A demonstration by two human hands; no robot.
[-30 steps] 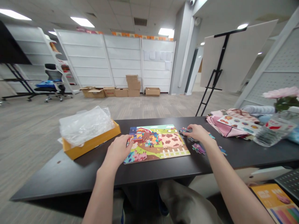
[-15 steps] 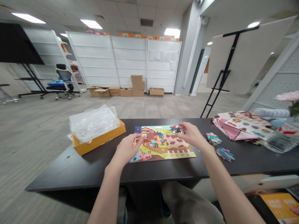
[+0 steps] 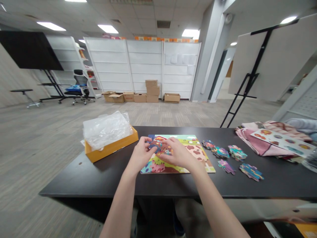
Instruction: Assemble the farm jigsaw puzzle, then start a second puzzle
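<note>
A farm-picture puzzle board point(image 3: 195, 152) with a spotted cow lies flat on the dark table. Over its left part my left hand point(image 3: 141, 155) is closed, with a small clump of dark blue jigsaw pieces point(image 3: 156, 146) between thumb and fingers. My right hand point(image 3: 178, 153) hovers above the board's middle, thumb and fingers apart and curved toward that clump; whether its fingertips touch the pieces is unclear. Both hands cover part of the picture. To the right of the board lie small piles of jigsaw pieces point(image 3: 237, 152), several in all, including a purple one point(image 3: 226, 166).
A yellow box point(image 3: 112, 148) holding clear plastic wrap point(image 3: 106, 129) stands at the table's left. Toward the right end are folded pink cloths point(image 3: 252, 140) with a sticker sheet point(image 3: 282, 141) on top. The table's front edge point(image 3: 158, 195) runs close to me.
My right hand has moved left from the board's upper right corner, where a dark clump of pieces was. A dark clump now sits at my left hand. The view has swung slightly.
</note>
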